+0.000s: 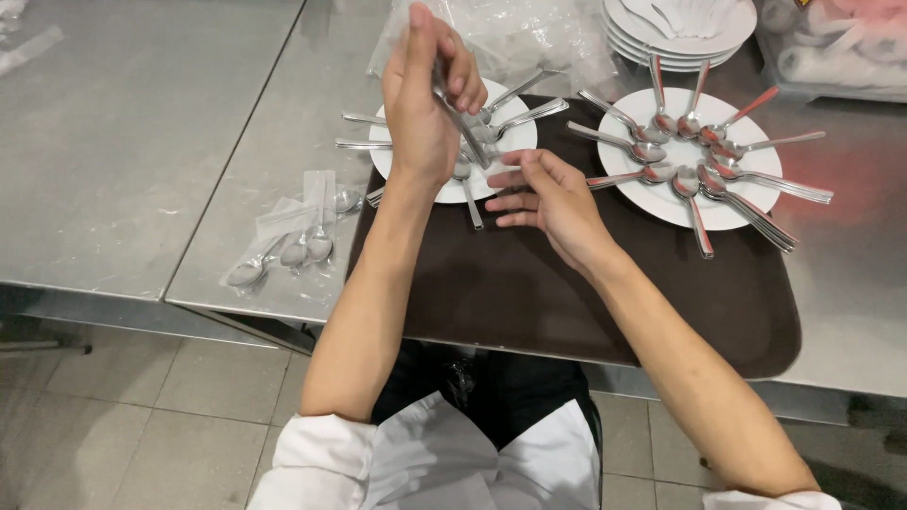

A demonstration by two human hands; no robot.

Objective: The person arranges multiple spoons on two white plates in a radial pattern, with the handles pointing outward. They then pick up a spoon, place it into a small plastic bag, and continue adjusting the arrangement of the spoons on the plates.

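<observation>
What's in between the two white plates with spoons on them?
Mostly bare brown tray separates the left plate from the right plate; a few spoon handles poke into the gap, seen from the head camera.

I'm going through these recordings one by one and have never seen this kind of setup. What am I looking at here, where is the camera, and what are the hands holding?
There is no machine: a person works with two bare hands, and one camera worn on the head looks down at them. The arms enter from the bottom edge.

The left hand is raised and grips a spoon between its fingers. The right hand is open and holds nothing, its fingertips by the near plate.

On the steel table lies a dark brown tray with two white plates. Spoons fan out around each; the far plate is fuller. Left of the tray lie wrapped spoons in clear plastic. A stack of plates and crumpled plastic bags sit at the back.
</observation>
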